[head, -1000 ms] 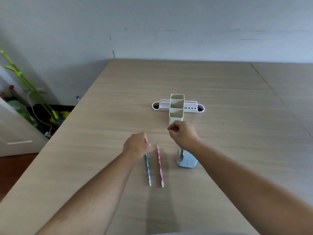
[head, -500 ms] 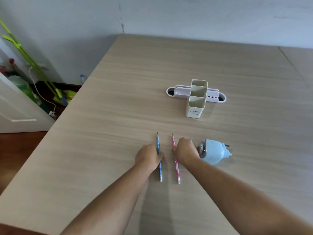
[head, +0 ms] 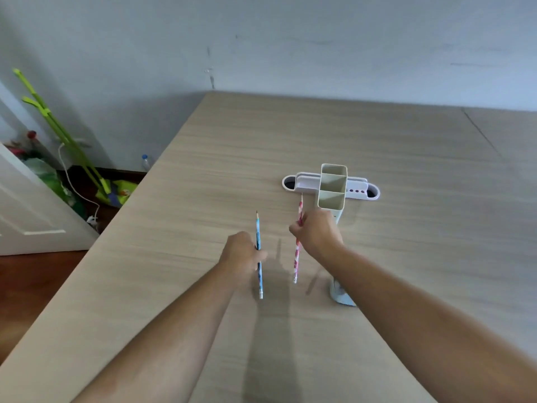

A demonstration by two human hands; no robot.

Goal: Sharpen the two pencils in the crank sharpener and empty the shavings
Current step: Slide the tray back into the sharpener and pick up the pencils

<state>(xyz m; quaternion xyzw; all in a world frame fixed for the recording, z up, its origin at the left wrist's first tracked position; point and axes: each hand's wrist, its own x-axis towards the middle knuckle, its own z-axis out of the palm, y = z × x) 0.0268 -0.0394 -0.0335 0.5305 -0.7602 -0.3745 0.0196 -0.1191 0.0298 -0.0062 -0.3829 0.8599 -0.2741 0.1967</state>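
Two pencils lifted off a pale wood-grain tabletop, one to each hand, points aimed away from the body. Left hand closed around the middle of a slim blue patterned pencil, dark tip forward, eraser end trailing back below the fist. Right hand pinched shut on a slim pink-and-white patterned pencil, raised higher and tilted, tip reaching toward the near edge of a white plastic desk organiser with two open square cups and a low tray running across behind them. Faint shadows on the wood beneath both pencils, a sign that neither rests on the surface.

Pale blue plastic crank sharpener mostly hidden under the right forearm, only its lower corner showing, just right of the pink pencil's eraser end; crank and shavings drawer out of sight. Mid-shaft grips, likely chosen for carrying rather than feeding into a sharpener. Both tips already looking pointed, though too small to judge. Whether the sharpening is done cannot be told from here, nor whether the shavings have been emptied. With the pink tip heading toward the organiser cups, stowing seems the likelier step in hand.

Beyond the table's left edge, a green mop leaning against a grey wall, well apart from the work.
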